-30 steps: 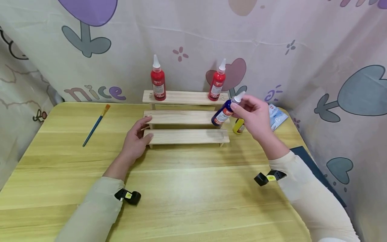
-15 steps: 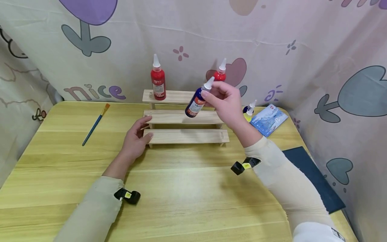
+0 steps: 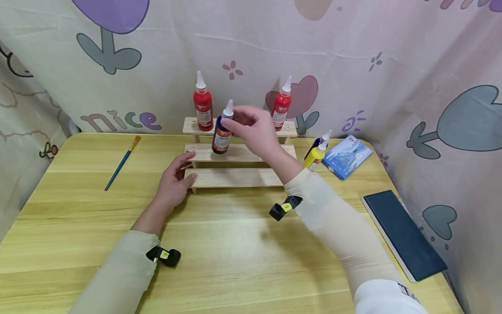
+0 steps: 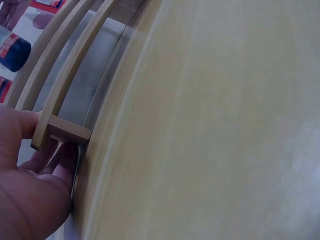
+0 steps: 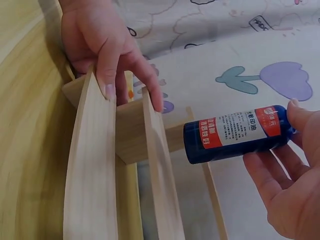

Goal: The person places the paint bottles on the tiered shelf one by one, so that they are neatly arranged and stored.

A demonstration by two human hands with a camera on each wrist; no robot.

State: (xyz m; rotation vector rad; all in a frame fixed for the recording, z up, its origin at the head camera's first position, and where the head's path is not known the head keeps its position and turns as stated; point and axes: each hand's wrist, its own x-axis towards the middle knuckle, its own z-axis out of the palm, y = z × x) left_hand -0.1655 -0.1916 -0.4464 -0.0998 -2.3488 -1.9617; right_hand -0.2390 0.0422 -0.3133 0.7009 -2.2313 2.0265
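Note:
A three-tier wooden display shelf stands at the middle of the table. My left hand grips its left end, thumb on the lowest tier and fingers around the side; the left wrist view shows the fingers curled under the front board. My right hand pinches a blue ink bottle near its white nozzle cap, thumb in front. Seen from the head, the bottle is nearly upright over the middle tier's left part. A red ink bottle stands at the top tier's left end, another red bottle at its right.
Right of the shelf stand a yellow bottle and, partly behind it, a dark blue bottle. Beyond them lies a blue packet. A dark book-like slab is at the right edge, a paintbrush at left. A patterned curtain hangs behind.
My right hand has carried the blue ink bottle leftward across the shelf and turned it more upright. The right red bottle shows again. My left hand has stayed on the shelf.

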